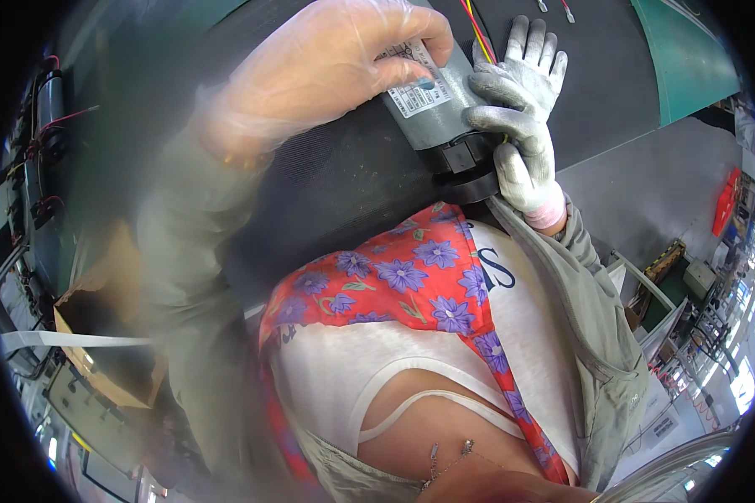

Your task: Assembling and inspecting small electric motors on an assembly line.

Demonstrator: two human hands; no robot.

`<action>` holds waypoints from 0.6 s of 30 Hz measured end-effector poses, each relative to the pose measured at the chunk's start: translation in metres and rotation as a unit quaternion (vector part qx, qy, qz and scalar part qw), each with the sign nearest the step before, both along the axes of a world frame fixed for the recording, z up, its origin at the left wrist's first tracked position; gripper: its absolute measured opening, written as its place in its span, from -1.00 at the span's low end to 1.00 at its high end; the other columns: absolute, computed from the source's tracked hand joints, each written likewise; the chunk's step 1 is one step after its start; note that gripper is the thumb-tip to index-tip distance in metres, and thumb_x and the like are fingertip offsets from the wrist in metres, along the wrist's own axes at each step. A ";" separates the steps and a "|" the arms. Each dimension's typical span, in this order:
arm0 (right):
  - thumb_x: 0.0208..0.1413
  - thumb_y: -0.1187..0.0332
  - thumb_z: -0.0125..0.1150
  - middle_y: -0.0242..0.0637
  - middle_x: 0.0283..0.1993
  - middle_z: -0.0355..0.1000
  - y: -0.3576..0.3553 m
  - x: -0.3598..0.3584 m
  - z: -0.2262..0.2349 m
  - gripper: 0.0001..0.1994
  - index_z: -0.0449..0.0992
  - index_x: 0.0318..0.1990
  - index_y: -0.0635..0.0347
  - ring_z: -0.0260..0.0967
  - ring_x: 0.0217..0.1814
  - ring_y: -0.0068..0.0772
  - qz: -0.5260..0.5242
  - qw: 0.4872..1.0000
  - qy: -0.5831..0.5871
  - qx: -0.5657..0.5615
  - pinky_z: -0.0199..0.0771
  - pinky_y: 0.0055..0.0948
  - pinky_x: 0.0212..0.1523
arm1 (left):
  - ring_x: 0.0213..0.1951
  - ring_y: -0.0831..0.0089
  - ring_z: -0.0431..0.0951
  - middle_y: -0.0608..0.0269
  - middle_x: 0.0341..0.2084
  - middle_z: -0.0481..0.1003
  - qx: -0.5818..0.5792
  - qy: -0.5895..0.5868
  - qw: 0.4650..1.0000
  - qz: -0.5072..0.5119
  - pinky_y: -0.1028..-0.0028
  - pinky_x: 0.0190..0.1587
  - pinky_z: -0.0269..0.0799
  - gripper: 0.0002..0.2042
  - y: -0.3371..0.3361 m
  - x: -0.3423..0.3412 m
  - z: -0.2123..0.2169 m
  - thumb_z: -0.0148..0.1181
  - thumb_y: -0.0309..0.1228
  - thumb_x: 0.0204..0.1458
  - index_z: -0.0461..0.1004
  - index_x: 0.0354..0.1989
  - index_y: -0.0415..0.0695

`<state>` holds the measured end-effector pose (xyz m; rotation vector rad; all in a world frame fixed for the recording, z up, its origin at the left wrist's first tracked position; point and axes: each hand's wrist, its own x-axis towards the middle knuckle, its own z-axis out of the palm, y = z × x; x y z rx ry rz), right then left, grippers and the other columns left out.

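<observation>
A grey cylindrical electric motor (434,126) with a black end (470,186) lies tilted on the dark work surface, its black end toward me. My left hand (327,71), in a thin see-through glove, reaches over it from the left. Its fingers bend round the casing and its thumb lies on the white printed label (418,102). My right hand (524,126), in a grey-white coated work glove, rests against the motor's right side. Some of its glove fingers stretch away from me and others bend against the casing. Red and yellow wires (481,33) run beyond the motor.
The dark mat (596,84) has a green border (688,59) at the right. Loose wire ends with terminals (569,12) lie at the far edge. More motors with wires (50,109) stand at the far left. An open cardboard box (109,369) is beside my left arm.
</observation>
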<state>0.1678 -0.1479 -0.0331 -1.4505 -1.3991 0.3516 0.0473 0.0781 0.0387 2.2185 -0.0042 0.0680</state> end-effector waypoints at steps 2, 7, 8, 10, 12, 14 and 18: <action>-0.17 0.54 -0.04 0.11 0.12 0.36 -0.001 0.000 0.000 -0.59 0.53 -0.09 0.25 0.26 0.22 0.14 -0.002 1.000 -0.005 -0.001 0.10 -0.02 0.31 | -0.40 0.48 0.44 0.25 -0.47 0.42 -0.009 -0.003 1.000 0.001 0.48 -0.29 0.36 -0.86 0.000 0.000 -0.001 0.25 -0.55 -0.02 0.47 -0.27 -0.23; -0.15 0.53 -0.03 0.12 0.12 0.36 0.004 0.003 0.002 -0.61 0.53 -0.09 0.27 0.26 0.22 0.14 0.009 0.999 -0.053 0.011 0.11 -0.02 0.30 | -0.37 0.45 0.49 0.23 -0.44 0.45 0.006 -0.015 1.000 0.000 0.48 -0.26 0.40 -0.86 0.000 0.000 -0.002 0.24 -0.56 -0.02 0.47 -0.27 -0.23; -0.15 0.53 -0.03 0.12 0.12 0.36 0.004 0.003 0.002 -0.61 0.53 -0.09 0.27 0.26 0.22 0.14 0.009 0.999 -0.052 0.011 0.11 -0.02 0.30 | -0.37 0.45 0.49 0.23 -0.44 0.45 0.007 -0.014 1.000 0.001 0.48 -0.26 0.40 -0.86 0.001 0.000 -0.002 0.24 -0.56 -0.02 0.47 -0.27 -0.23; -0.13 0.51 -0.03 0.12 0.11 0.36 0.004 0.002 0.001 -0.62 0.53 -0.09 0.27 0.26 0.22 0.15 0.009 0.999 -0.035 0.016 0.11 -0.02 0.29 | -0.35 0.42 0.53 0.21 -0.43 0.46 0.025 -0.017 1.000 -0.004 0.47 -0.25 0.42 -0.87 0.001 0.000 -0.001 0.23 -0.55 -0.01 0.47 -0.27 -0.22; -0.12 0.49 -0.02 0.12 0.12 0.36 0.005 0.002 0.001 -0.63 0.53 -0.09 0.27 0.26 0.21 0.15 0.011 0.999 -0.031 0.015 0.12 -0.02 0.29 | -0.35 0.41 0.53 0.21 -0.42 0.46 0.038 -0.025 0.999 -0.010 0.46 -0.24 0.42 -0.87 0.002 0.000 -0.001 0.23 -0.54 -0.01 0.47 -0.27 -0.22; -0.10 0.48 -0.02 0.12 0.12 0.36 0.005 0.003 0.001 -0.63 0.53 -0.09 0.28 0.26 0.21 0.15 0.012 0.999 -0.027 0.014 0.12 -0.02 0.29 | -0.34 0.39 0.54 0.21 -0.42 0.46 0.050 -0.033 0.998 -0.017 0.46 -0.24 0.43 -0.87 0.001 0.000 -0.001 0.23 -0.54 -0.01 0.47 -0.27 -0.21; -0.08 0.46 -0.01 0.12 0.13 0.35 0.005 0.004 0.002 -0.64 0.53 -0.09 0.27 0.25 0.22 0.15 0.012 0.998 -0.053 0.015 0.12 -0.01 0.28 | -0.30 0.36 0.53 0.21 -0.38 0.46 0.043 -0.011 0.999 -0.017 0.42 -0.20 0.41 -0.84 0.004 0.000 -0.003 0.23 -0.48 0.00 0.47 -0.23 -0.19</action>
